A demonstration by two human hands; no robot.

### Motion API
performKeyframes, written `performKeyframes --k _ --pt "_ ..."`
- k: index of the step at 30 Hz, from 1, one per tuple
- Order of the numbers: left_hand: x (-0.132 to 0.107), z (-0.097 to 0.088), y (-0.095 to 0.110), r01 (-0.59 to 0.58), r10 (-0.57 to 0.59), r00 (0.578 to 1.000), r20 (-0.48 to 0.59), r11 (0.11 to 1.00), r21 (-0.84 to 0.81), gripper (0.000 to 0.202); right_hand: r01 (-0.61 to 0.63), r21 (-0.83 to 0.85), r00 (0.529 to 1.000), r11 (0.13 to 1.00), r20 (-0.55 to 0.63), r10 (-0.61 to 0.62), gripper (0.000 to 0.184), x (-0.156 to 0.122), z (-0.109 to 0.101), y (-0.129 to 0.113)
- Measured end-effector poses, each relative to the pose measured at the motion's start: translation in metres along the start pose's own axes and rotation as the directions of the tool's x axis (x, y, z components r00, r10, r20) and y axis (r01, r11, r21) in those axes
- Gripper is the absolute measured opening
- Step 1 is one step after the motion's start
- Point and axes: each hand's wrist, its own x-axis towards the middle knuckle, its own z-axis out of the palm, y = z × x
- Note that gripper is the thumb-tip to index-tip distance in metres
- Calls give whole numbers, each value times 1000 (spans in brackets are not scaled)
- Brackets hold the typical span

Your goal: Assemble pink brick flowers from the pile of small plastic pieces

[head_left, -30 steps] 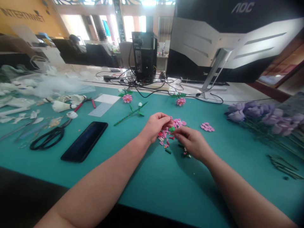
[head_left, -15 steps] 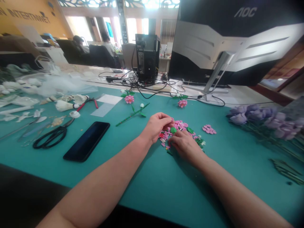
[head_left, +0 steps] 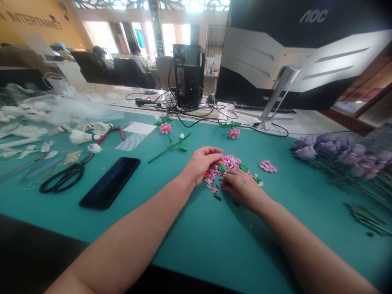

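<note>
A pile of small pink, red and green building-block pieces [head_left: 232, 161] lies on the green mat. My left hand [head_left: 204, 162] is at the pile's left edge, thumb and fingertips pinched together; what they hold is too small to make out. Over the front right of the pile, my right hand [head_left: 241, 187] has its fingers curled down among the pieces, and its fingertips are partly hidden. A short dark green piece [head_left: 217, 197] lies just in front of the pile. To the right sits a group of pink petal pieces [head_left: 268, 166].
Two pink block flowers [head_left: 165, 128] and a green stem [head_left: 170, 149] lie beyond my hands. On the left are a phone [head_left: 110, 183], black scissors [head_left: 63, 179], red-handled pliers [head_left: 105, 135] and shuttlecocks. Purple flowers [head_left: 337, 153] lie right; a monitor [head_left: 294, 53] stands behind.
My right hand has drawn slightly right, uncovering small red pieces and more of the dark green piece. The left hand keeps its pinch in nearly the same place. The view has shifted slightly.
</note>
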Motion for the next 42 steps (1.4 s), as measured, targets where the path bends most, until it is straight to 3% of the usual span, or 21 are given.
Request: performKeyframes --k 9,16,21,27,30,32,35,39,42 --pt "0 1 0 11 -11 1000 7 1000 12 14 15 -34 999 999 39 -14 9 0 -4 -2" --pt "0 1 1 25 -25 1000 9 1000 16 16 86 -141 995 986 -32 -92 14 1 -5 -12" --pt "0 2 2 44 -44 999 4 999 6 18 -8 82 991 997 -134 19 13 -1 -9 -10" --pt "-1 5 2 69 -68 998 13 997 -25 11 -53 350 957 935 -248 147 14 -5 -24 -2" --pt "-2 7 1 86 -86 996 16 996 -32 8 -108 545 906 831 -290 308 9 -5 -26 -2" --pt "-3 8 0 97 -96 995 22 995 -30 7 -142 709 877 691 -234 419 9 -3 -27 -3" --pt "-4 11 -2 94 -93 995 29 995 -24 6 -138 857 863 496 -142 485 14 -1 -28 -5" --pt "-5 13 -4 84 -84 996 39 996 -17 12 -98 922 858 376 -113 500 19 1 -27 -7" --pt "-5 15 -5 77 -77 996 45 997 1 14 -83 936 862 343 -105 496 21 1 -25 -7"
